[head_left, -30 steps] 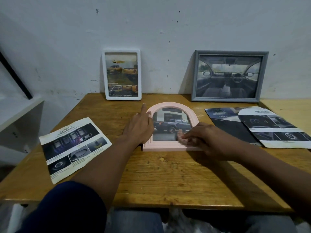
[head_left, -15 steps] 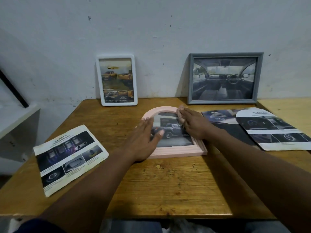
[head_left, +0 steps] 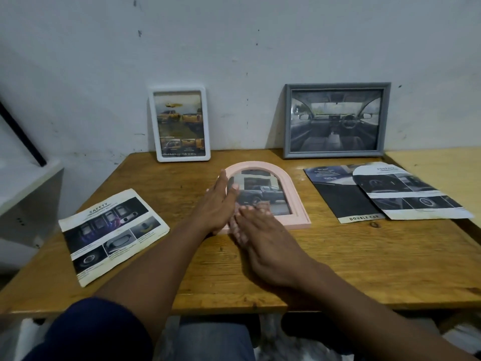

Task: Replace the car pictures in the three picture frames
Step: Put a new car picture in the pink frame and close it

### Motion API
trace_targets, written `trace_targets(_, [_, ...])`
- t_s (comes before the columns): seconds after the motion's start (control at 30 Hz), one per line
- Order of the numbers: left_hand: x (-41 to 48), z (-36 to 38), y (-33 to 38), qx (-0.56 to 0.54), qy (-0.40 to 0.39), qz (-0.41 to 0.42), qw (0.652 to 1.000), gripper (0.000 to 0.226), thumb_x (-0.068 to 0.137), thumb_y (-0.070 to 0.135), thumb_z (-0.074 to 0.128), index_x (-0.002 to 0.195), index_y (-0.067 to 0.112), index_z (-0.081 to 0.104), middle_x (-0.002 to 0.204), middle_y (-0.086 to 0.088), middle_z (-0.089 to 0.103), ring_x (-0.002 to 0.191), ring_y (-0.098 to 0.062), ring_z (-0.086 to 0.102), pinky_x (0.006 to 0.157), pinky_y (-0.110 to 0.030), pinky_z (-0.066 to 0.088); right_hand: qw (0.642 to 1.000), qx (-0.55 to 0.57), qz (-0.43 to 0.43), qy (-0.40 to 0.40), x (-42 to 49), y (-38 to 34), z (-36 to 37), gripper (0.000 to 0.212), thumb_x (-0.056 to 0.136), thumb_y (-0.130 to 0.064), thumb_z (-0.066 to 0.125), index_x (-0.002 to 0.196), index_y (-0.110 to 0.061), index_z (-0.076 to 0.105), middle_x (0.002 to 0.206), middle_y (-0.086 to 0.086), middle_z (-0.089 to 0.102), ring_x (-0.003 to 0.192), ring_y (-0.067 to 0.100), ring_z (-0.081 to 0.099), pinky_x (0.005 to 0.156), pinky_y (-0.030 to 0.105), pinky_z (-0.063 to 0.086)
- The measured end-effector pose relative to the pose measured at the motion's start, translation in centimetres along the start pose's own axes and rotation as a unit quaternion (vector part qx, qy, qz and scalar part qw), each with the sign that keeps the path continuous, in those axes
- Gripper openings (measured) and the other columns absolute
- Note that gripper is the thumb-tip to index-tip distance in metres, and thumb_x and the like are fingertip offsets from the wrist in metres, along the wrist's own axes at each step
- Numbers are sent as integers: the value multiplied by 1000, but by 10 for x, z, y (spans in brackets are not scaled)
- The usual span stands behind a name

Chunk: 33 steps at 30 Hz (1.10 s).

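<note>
A pink arched frame (head_left: 292,201) lies flat on the wooden table (head_left: 338,261), showing a dark pickup picture. My left hand (head_left: 217,204) lies on the frame's left edge with straight fingers, thumb over the glass. My right hand (head_left: 263,241) lies flat at the frame's lower left corner, fingertips blurred on the glass. A white frame (head_left: 179,123) with yellow trucks and a grey frame (head_left: 335,121) with a car interior lean upright against the wall.
A "Safety" car sheet (head_left: 112,233) lies at the table's left. Two overlapping car sheets, a dark one (head_left: 338,196) and a lighter one (head_left: 411,194), lie at the right. A white shelf (head_left: 23,194) stands left of the table, a lighter table (head_left: 442,162) at the right.
My right hand has swept from the frame's upper right down to its lower left corner. My left hand has stayed on the left edge. The frame has barely moved.
</note>
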<state>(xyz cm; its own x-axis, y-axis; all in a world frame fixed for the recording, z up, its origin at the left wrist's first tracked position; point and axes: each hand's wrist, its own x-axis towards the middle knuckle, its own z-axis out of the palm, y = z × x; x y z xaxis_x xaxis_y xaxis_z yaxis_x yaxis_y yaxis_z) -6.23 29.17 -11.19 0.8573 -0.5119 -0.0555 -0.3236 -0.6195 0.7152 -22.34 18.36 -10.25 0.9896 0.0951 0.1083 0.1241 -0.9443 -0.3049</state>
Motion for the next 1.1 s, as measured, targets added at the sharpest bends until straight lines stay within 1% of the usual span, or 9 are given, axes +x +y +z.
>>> trace_targets(0.1, [0,-10,4,-167,12,-24,986,70,97,72,26,160,45,12,170,2,17,152,-27,25,121,-56,25,987,158,0,-13,16,-4,-12,50,107,-39,27,156,-29,27,163,-5,24,148,14,20,119,32,14])
trace_targets(0.2, [-15,-16,2,-116,53,21,992,92,80,90,31,158,46,16,170,6,14,155,-24,16,120,-57,24,940,309,73,121,20,22,-28,43,105,-44,31,145,-37,44,154,-4,39,137,16,38,112,48,37])
trace_targets(0.27, [-31,-12,3,22,60,100,993,95,80,88,34,160,44,10,170,12,4,156,-14,0,120,-49,12,951,214,121,185,33,53,-30,43,105,-44,30,143,-29,46,152,0,43,137,19,39,111,52,37])
trace_targets(0.37, [-53,4,6,206,14,196,959,91,88,81,40,161,41,5,170,15,-5,154,-7,-12,122,-41,0,976,50,185,102,54,86,-21,57,105,-47,23,153,-16,30,160,10,30,148,27,23,118,54,23])
trace_targets(0.47, [-58,11,-1,299,-13,222,928,76,97,74,27,162,38,13,171,10,5,155,-9,-8,126,-41,-2,980,12,195,28,57,96,-9,63,106,-47,18,158,-12,12,167,11,7,153,25,2,123,47,7])
trace_targets(0.57, [-56,-2,-13,301,0,190,934,62,105,60,22,161,35,21,170,7,10,156,-12,1,125,-40,3,982,12,187,14,54,94,-11,66,105,-49,17,159,-12,7,167,10,2,153,23,-3,124,43,3])
trace_targets(0.7, [-45,-19,-20,243,-24,101,964,55,108,47,16,162,33,14,171,5,4,157,-15,0,126,-40,4,983,0,185,5,54,94,-10,68,105,-51,16,159,-11,6,167,11,0,153,23,-5,124,43,2])
trace_targets(0.9, [24,-19,-9,238,-54,8,970,62,109,50,17,163,27,-3,170,1,-11,156,-21,-12,123,-44,-4,983,-11,179,24,54,94,-7,69,104,-52,17,159,-11,9,167,10,4,153,22,-3,123,39,2])
trace_targets(1.1, [93,-17,-5,274,-39,-6,961,65,108,51,15,163,24,-6,170,-2,-12,156,-25,-14,124,-47,-5,986,-32,166,17,53,96,-7,68,103,-51,14,159,-13,3,167,8,-1,153,19,-9,120,32,-4])
